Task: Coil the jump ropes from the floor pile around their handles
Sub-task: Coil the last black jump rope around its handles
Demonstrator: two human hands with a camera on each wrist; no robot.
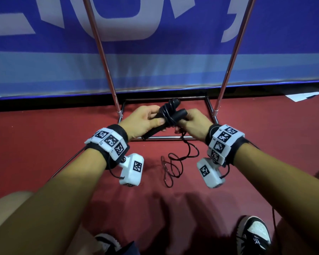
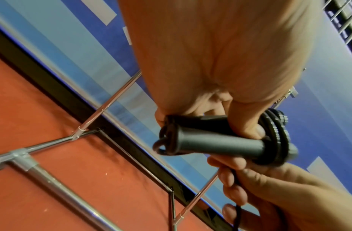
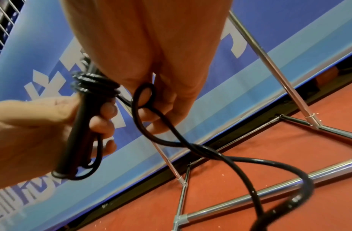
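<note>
Left hand [image 1: 142, 119] grips smooth black handles [image 2: 216, 140]; right hand [image 1: 192, 122] pinches glossy cord [image 3: 191, 145], loose loops over red floor [image 1: 228, 190].

Two hands [image 1: 143, 119] [image 1: 193, 122], one jump rope [image 1: 173, 162], two black handles [image 2: 220, 140], two shoes [image 1: 253, 234], one metal stand [image 1: 228, 57].

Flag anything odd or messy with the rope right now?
Only the rope's slack: it trails from the right hand in loose, crossed loops on the floor, so it could snag. The left hand holds both handles together, with a few tight turns around them. No visible damage.
</note>
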